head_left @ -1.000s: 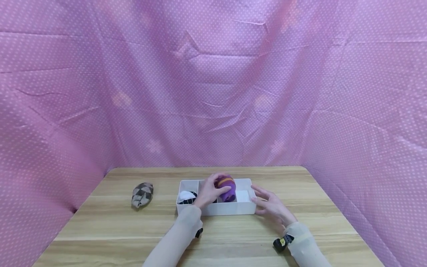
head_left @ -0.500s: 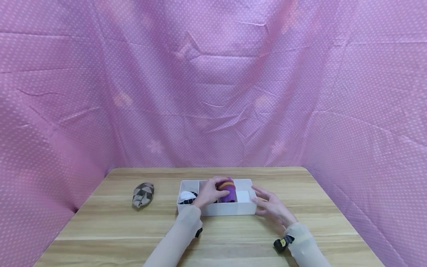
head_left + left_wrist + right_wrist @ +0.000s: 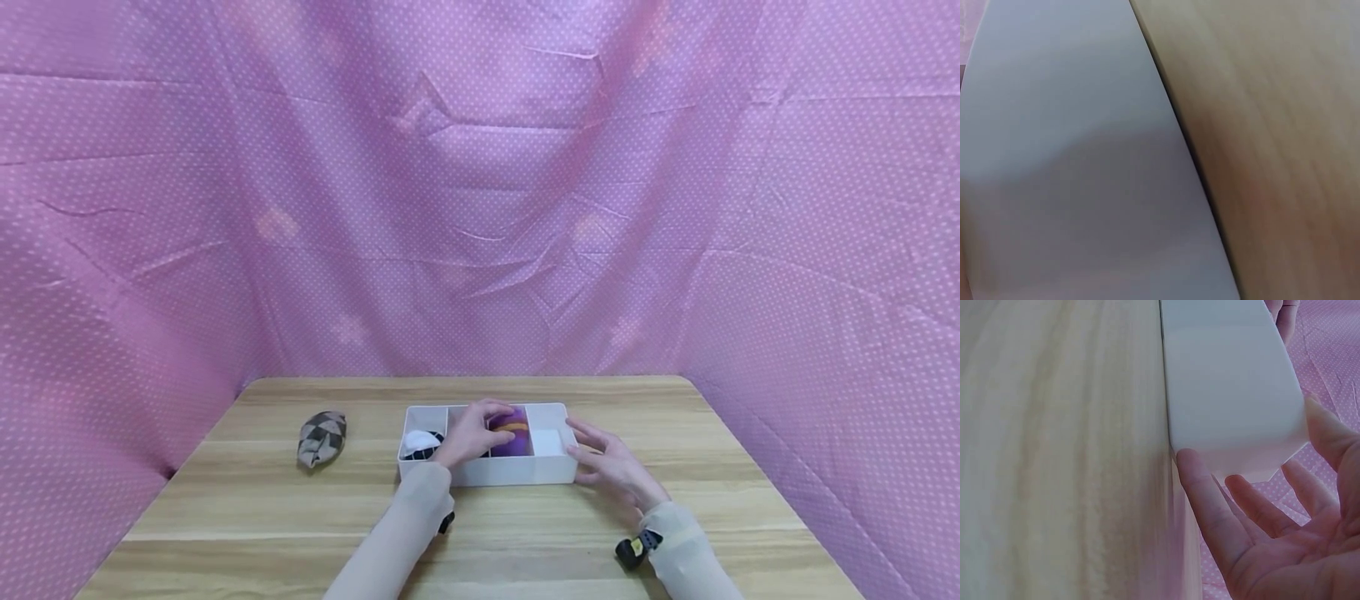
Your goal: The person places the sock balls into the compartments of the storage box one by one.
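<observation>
A long white divided box (image 3: pixel 517 472) stands on the wooden table. In one of its compartments lies a purple rolled sock (image 3: pixel 517 446) with an orange stripe. My left hand (image 3: pixel 468 433) reaches over the front wall and holds this sock between thumb and fingers, covering part of it. My right hand (image 3: pixel 611 462) steadies the box's right end; in the right wrist view its fairly straight fingers (image 3: pixel 1210 506) touch the end wall, the thumb along the upper edge. The left wrist view has only the white front wall (image 3: pixel 1085 125) beside the table.
A white-and-black grid-patterned sock (image 3: pixel 422 443) lies in the leftmost compartment. A grey-brown checked rolled sock (image 3: pixel 322 438) rests on the table (image 3: pixel 225 517) left of the box. Pink dotted cloth (image 3: pixel 480 208) hangs behind and at both sides.
The purple sock has gone down from above the rim into its compartment, my left hand lowering slightly with it. My right hand stays at the box's end.
</observation>
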Demonstrator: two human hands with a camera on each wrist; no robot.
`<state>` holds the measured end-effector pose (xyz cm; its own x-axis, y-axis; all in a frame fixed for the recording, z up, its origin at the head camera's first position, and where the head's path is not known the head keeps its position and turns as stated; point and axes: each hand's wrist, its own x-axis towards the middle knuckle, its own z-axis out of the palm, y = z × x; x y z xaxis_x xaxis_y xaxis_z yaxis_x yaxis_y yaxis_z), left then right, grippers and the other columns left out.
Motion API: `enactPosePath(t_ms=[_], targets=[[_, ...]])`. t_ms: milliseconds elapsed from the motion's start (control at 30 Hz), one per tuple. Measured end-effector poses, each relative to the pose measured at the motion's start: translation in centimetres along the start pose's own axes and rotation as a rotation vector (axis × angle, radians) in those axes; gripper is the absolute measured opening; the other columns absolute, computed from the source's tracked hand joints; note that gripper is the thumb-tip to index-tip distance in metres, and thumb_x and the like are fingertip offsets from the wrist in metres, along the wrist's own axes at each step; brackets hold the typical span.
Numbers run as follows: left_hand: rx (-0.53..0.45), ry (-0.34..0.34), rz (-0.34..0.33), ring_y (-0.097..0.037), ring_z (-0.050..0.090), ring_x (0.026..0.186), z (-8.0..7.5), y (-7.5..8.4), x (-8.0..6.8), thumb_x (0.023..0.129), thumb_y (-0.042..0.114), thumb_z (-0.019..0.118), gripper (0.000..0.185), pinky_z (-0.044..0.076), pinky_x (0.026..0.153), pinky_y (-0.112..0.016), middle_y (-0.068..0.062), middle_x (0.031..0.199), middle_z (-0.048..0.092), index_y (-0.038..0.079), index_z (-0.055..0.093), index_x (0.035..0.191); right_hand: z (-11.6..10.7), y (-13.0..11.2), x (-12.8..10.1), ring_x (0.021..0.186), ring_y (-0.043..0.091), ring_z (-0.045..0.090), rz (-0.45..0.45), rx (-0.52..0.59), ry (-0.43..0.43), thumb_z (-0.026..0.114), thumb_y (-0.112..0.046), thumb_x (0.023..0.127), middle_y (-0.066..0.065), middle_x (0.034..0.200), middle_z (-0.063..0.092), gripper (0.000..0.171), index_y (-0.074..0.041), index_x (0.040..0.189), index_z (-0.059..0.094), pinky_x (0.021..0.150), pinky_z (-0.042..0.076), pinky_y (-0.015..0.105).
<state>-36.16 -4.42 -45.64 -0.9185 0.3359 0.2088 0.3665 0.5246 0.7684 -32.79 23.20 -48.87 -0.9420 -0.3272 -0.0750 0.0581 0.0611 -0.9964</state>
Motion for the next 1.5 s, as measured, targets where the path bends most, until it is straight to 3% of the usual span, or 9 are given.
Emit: enactPosePath(t_ms=[133,367,500,733,1033,1267,1500], targets=[[-0.047,0.020,0.014,-0.025,0.058,0.119,-0.1,0.0,-0.1,0.086,0.020,0.076,0.042,0.049,0.099,-0.045,-0.005,0.131,0.063,0.014,0.066,0.126,0.0,0.0,0.1,0.125,0.040,0.053,-0.002,-0.007,-0.005,0.063,-0.018,0.096,0.031,0.157,0.019,0.069,-0.012,0.155,0.027,0.096,0.051,0.052],[-0.129,0.075,0.110,-0.029,0.062,0.112,-0.9,-0.2,-0.4,0.087,0.022,0.076,0.040,0.053,0.092,-0.046,-0.008,0.125,0.067,0.010,0.067,0.124,-0.2,-0.1,0.0,0.124,0.039,0.054,0.003,-0.010,0.007,0.064,-0.019,0.095,0.030,0.157,0.021,0.069,-0.014,0.155,0.028,0.094,0.052,0.050],[-0.129,0.124,0.116,-0.027,0.065,0.105,-1.6,-0.7,-1.2,0.087,0.022,0.075,0.038,0.055,0.087,-0.038,-0.011,0.122,0.069,0.011,0.068,0.123,-0.1,0.0,-0.1,0.125,0.037,0.053,0.017,-0.004,0.007,0.066,-0.021,0.094,0.028,0.158,0.021,0.070,-0.016,0.154,0.030,0.095,0.052,0.049],[-0.240,0.220,0.163,-0.021,0.069,0.098,-3.6,-1.7,-1.8,0.089,0.012,0.072,0.027,0.056,0.088,-0.031,-0.018,0.111,0.071,0.010,0.071,0.115,0.0,-0.1,0.0,0.119,0.034,0.058,0.006,-0.012,0.025,0.065,-0.020,0.095,0.032,0.156,0.022,0.070,-0.013,0.154,0.030,0.092,0.054,0.049],[-0.273,0.271,0.086,-0.017,0.070,0.094,-7.1,-4.5,-3.5,0.087,0.014,0.075,0.027,0.056,0.079,-0.023,-0.009,0.108,0.074,0.014,0.072,0.114,0.5,-0.4,0.3,0.120,0.040,0.057,0.005,-0.033,0.007,0.064,-0.020,0.095,0.033,0.156,0.020,0.070,-0.012,0.154,0.028,0.093,0.053,0.050],[-0.284,0.286,0.012,-0.020,0.069,0.103,-8.8,-5.9,-4.8,0.087,0.021,0.076,0.032,0.056,0.085,-0.025,-0.009,0.114,0.072,0.014,0.071,0.117,0.6,-0.3,0.3,0.116,0.032,0.060,0.007,-0.035,0.008,0.065,-0.021,0.095,0.032,0.156,0.021,0.071,-0.013,0.155,0.028,0.093,0.054,0.047],[-0.268,0.289,-0.016,-0.025,0.068,0.105,-10.6,-6.8,-5.5,0.086,0.025,0.077,0.038,0.053,0.087,-0.020,-0.013,0.117,0.071,0.011,0.068,0.120,0.4,-0.1,0.4,0.119,0.036,0.058,0.011,-0.035,0.022,0.065,-0.021,0.094,0.031,0.156,0.022,0.070,-0.014,0.154,0.029,0.093,0.054,0.049]])
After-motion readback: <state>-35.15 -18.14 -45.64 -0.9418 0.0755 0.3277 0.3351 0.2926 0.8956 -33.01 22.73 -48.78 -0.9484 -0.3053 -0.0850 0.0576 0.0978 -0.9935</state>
